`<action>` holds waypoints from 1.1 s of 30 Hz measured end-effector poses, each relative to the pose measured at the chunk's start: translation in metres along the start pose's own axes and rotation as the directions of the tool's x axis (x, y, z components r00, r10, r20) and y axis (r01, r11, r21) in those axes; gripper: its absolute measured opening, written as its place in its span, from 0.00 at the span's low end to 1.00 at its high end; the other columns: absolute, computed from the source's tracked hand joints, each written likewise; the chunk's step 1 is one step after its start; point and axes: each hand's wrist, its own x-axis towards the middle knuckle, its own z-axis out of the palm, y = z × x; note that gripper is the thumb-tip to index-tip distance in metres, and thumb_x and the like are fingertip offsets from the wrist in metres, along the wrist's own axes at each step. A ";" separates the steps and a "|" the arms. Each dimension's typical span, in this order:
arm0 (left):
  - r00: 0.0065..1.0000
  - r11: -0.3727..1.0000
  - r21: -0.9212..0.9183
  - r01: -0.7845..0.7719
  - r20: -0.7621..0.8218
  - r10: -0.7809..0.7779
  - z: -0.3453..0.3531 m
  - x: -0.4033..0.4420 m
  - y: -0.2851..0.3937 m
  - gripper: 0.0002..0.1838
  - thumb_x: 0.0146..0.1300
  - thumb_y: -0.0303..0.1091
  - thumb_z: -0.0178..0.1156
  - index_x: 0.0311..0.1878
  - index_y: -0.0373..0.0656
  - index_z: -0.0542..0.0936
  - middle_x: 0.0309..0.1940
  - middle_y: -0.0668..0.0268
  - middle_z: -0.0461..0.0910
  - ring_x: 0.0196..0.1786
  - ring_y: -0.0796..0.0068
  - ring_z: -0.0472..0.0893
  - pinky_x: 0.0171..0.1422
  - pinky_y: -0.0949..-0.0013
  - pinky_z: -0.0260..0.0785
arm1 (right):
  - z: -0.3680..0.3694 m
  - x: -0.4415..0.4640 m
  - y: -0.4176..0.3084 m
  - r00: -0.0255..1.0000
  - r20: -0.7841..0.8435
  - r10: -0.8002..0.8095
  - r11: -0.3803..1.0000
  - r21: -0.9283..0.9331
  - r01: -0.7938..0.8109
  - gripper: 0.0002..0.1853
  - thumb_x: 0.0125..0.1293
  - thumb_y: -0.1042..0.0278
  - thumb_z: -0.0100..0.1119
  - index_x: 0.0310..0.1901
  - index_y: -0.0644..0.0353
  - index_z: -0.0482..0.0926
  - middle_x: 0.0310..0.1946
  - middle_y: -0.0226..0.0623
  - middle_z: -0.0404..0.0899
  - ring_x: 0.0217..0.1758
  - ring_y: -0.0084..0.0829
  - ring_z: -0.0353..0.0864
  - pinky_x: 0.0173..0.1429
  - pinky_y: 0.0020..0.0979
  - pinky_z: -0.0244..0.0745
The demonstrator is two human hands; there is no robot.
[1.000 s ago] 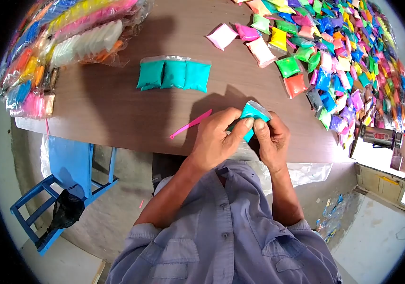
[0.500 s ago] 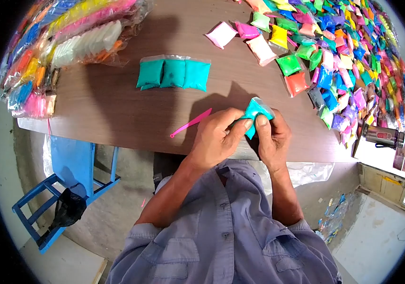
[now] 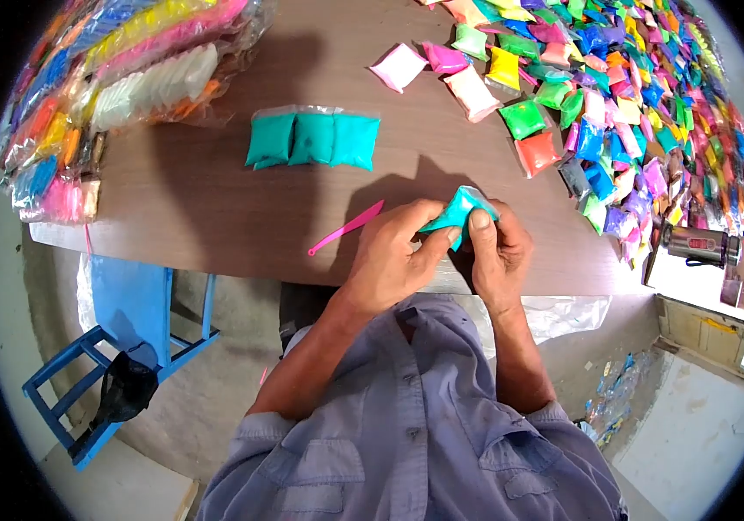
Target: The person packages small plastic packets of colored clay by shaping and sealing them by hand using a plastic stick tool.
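Between my two hands is a small clear packet filled with teal material (image 3: 459, 208), held just above the table's near edge. My left hand (image 3: 393, 252) pinches its left side between thumb and fingers. The thumb of my right hand (image 3: 502, 260) presses on its right side, with the fingers curled behind. Left of my left hand lies a pink plastic knife-shaped tool (image 3: 346, 227). Farther back, a row of similar teal packets (image 3: 313, 137) lies on the brown table (image 3: 215, 204), their clear edges pointing away from me.
A large heap of small multicoloured packets (image 3: 624, 113) covers the table's right side. Bundled coloured packets in clear bags (image 3: 128, 95) are stacked at the left. A metal flask (image 3: 697, 245) lies at the far right. Below the left edge is a blue stool (image 3: 133, 300) with a black bag (image 3: 128, 386).
The teal packet has turned in my fingers, and more of its left part shows above my left thumb. Both hands keep their grip in nearly the same place. The whole view has shifted slightly.
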 end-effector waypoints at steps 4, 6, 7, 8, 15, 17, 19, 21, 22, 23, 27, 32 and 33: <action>0.999 0.995 0.097 0.007 0.048 -0.012 -0.002 0.001 0.006 0.12 0.67 0.28 0.67 0.52 0.38 0.83 0.40 0.64 0.86 0.41 0.79 0.83 0.44 0.71 0.76 | -0.005 -0.002 0.001 1.000 -0.013 0.001 1.000 -0.013 -0.001 0.11 0.79 0.64 0.60 0.47 0.65 0.83 0.34 0.22 0.78 0.36 0.13 0.71 0.40 0.20 0.67; 0.999 0.996 0.084 -0.027 0.024 0.025 -0.001 0.002 0.012 0.11 0.68 0.29 0.66 0.52 0.38 0.83 0.39 0.64 0.86 0.41 0.80 0.83 0.44 0.71 0.75 | -0.002 -0.002 -0.003 0.999 -0.028 0.046 0.999 0.020 -0.045 0.11 0.79 0.63 0.60 0.46 0.64 0.84 0.33 0.22 0.78 0.35 0.14 0.71 0.39 0.20 0.68; 0.999 0.996 0.078 -0.050 -0.006 0.051 -0.001 0.003 0.014 0.10 0.69 0.29 0.66 0.51 0.38 0.83 0.39 0.64 0.86 0.40 0.80 0.83 0.44 0.72 0.75 | 0.000 -0.002 0.000 0.999 -0.036 0.015 1.000 -0.002 -0.015 0.11 0.79 0.63 0.61 0.47 0.64 0.84 0.33 0.22 0.79 0.35 0.14 0.71 0.39 0.21 0.69; 0.998 0.995 0.071 -0.064 0.001 0.064 -0.001 0.003 0.013 0.10 0.69 0.29 0.66 0.51 0.38 0.83 0.39 0.64 0.86 0.40 0.80 0.83 0.44 0.72 0.75 | 0.000 -0.001 0.001 0.999 -0.020 -0.049 0.996 -0.076 0.048 0.11 0.78 0.63 0.61 0.47 0.64 0.84 0.33 0.22 0.78 0.35 0.14 0.71 0.38 0.21 0.69; 0.991 0.995 0.049 -0.089 -0.096 0.093 -0.001 0.001 0.005 0.08 0.71 0.30 0.65 0.48 0.37 0.84 0.28 0.67 0.81 0.30 0.83 0.75 0.34 0.72 0.69 | 0.003 -0.002 -0.001 0.999 -0.015 0.044 0.999 -0.011 -0.044 0.10 0.77 0.63 0.62 0.45 0.63 0.81 0.29 0.20 0.75 0.29 0.10 0.66 0.31 0.19 0.61; 0.992 0.994 0.045 -0.096 -0.082 0.100 -0.001 0.001 0.005 0.08 0.71 0.30 0.65 0.47 0.37 0.84 0.27 0.68 0.81 0.30 0.83 0.75 0.34 0.72 0.68 | 0.001 -0.002 0.002 0.999 -0.024 0.024 1.000 -0.009 -0.024 0.10 0.77 0.64 0.62 0.45 0.63 0.81 0.29 0.19 0.75 0.30 0.10 0.67 0.31 0.19 0.62; 0.989 0.991 0.075 -0.108 -0.092 0.115 -0.001 0.001 0.012 0.09 0.70 0.32 0.66 0.47 0.37 0.84 0.27 0.66 0.82 0.30 0.81 0.76 0.34 0.71 0.70 | 0.001 -0.002 0.002 0.999 -0.029 -0.018 1.000 -0.022 0.017 0.09 0.77 0.65 0.62 0.45 0.63 0.81 0.30 0.19 0.76 0.32 0.11 0.69 0.34 0.19 0.65; 0.983 0.986 0.082 -0.147 -0.098 0.154 0.000 0.002 0.009 0.10 0.70 0.33 0.66 0.47 0.37 0.84 0.28 0.65 0.82 0.30 0.79 0.78 0.35 0.69 0.71 | -0.003 -0.005 0.005 1.000 0.000 0.011 0.998 -0.054 -0.011 0.07 0.76 0.68 0.62 0.44 0.63 0.82 0.31 0.20 0.77 0.34 0.11 0.70 0.36 0.20 0.66; 0.978 0.982 0.089 -0.166 -0.109 0.175 0.000 0.003 0.007 0.11 0.70 0.35 0.66 0.46 0.36 0.84 0.28 0.63 0.83 0.30 0.77 0.79 0.36 0.68 0.72 | -0.003 -0.005 0.005 1.000 0.017 0.003 0.998 -0.069 -0.002 0.06 0.75 0.69 0.63 0.43 0.63 0.82 0.31 0.20 0.77 0.34 0.11 0.70 0.36 0.20 0.66; 0.989 0.992 0.058 -0.114 -0.089 0.119 0.000 0.002 0.006 0.10 0.70 0.35 0.65 0.46 0.36 0.84 0.30 0.60 0.84 0.31 0.74 0.81 0.38 0.67 0.74 | -0.002 -0.003 0.006 0.997 0.006 -0.073 0.989 -0.129 0.074 0.06 0.75 0.70 0.63 0.42 0.63 0.83 0.30 0.20 0.77 0.33 0.11 0.69 0.35 0.20 0.66; 0.995 0.996 0.076 -0.045 -0.088 0.052 -0.004 -0.001 0.007 0.09 0.71 0.33 0.65 0.46 0.36 0.84 0.29 0.65 0.83 0.34 0.81 0.78 0.39 0.70 0.72 | -0.003 -0.004 0.015 0.999 0.031 0.008 0.996 -0.086 -0.005 0.06 0.74 0.69 0.64 0.41 0.63 0.83 0.24 0.18 0.73 0.27 0.11 0.66 0.29 0.21 0.61; 0.995 0.999 0.015 -0.052 -0.085 0.053 -0.003 -0.002 -0.002 0.10 0.71 0.33 0.65 0.48 0.35 0.85 0.33 0.68 0.84 0.37 0.84 0.79 0.42 0.73 0.73 | -0.001 -0.002 0.015 0.996 0.024 -0.083 0.988 -0.131 0.086 0.07 0.75 0.69 0.62 0.39 0.64 0.83 0.22 0.19 0.72 0.25 0.12 0.66 0.28 0.22 0.62; 0.993 0.997 0.020 -0.070 -0.094 0.072 -0.002 -0.003 0.006 0.10 0.71 0.33 0.65 0.48 0.36 0.85 0.33 0.67 0.85 0.37 0.83 0.79 0.42 0.73 0.73 | 0.000 -0.001 0.018 0.990 0.001 -0.142 0.977 -0.159 0.140 0.08 0.75 0.69 0.62 0.39 0.64 0.83 0.23 0.19 0.72 0.25 0.12 0.67 0.28 0.22 0.63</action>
